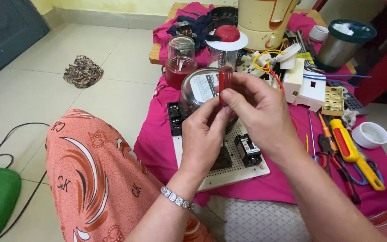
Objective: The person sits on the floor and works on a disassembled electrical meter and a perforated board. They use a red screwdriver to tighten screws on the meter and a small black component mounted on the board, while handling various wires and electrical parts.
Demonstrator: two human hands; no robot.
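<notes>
Hands meet over the pink cloth: our left hand and right hand both pinch a small red tube, upright, w/ fingers closed on it, just above a domed glass meter on a perforated white board. Behind it, a glass jar on a red base w/ a blade inside. White cup at right, contents unclear. Yellow-handled screwdriver lies nearby.
</notes>
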